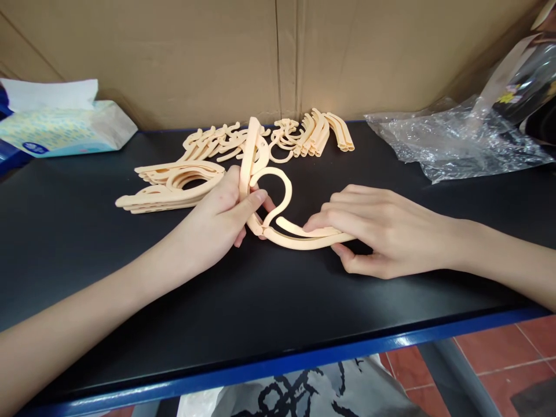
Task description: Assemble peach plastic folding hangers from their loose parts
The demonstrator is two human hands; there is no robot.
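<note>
A peach plastic folding hanger (278, 215) lies across the middle of the black tabletop (243, 301). My left hand (223, 217) is closed on its upright arm beside the curved hook, thumb pressed on the joint. My right hand (382, 231) pinches the other arm, which lies flat on the table, fingers on top and thumb underneath. A stack of folded hangers (171, 185) lies just behind my left hand. Farther back sit loose hanger hooks (217, 142) and a row of curved arm pieces (324, 134).
A tissue pack (65, 124) sits at the back left. Crumpled clear plastic bags (460, 139) lie at the back right. A cardboard wall (278, 52) closes the far side. The table's blue front edge (304, 359) runs below my arms, with red floor tiles (512, 353) beyond.
</note>
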